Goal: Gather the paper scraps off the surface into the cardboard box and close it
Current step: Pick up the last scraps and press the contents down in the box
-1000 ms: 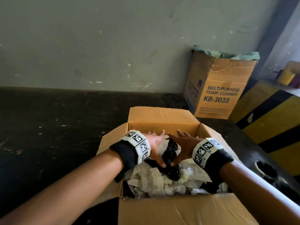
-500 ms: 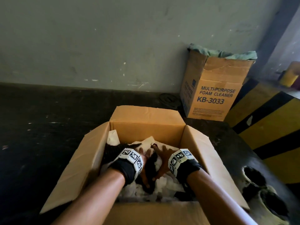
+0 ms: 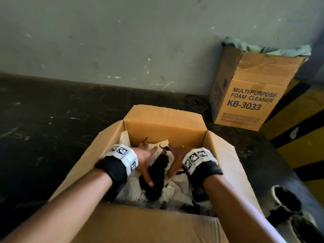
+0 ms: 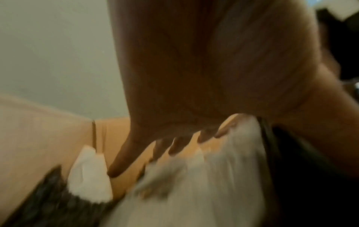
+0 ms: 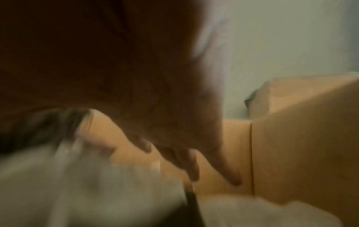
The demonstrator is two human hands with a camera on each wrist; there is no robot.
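- My left hand and right hand, fingers spread, press the paper scraps inside the cardboard box.
- Risk: scraps spring up when released and block the 12 o'clock flap.

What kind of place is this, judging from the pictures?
Probably a storage or utility corner, perhaps a garage. The bare scuffed wall, the yellow-and-black hazard striping at right, and a foam cleaner carton beside the open cardboard box suggest it.
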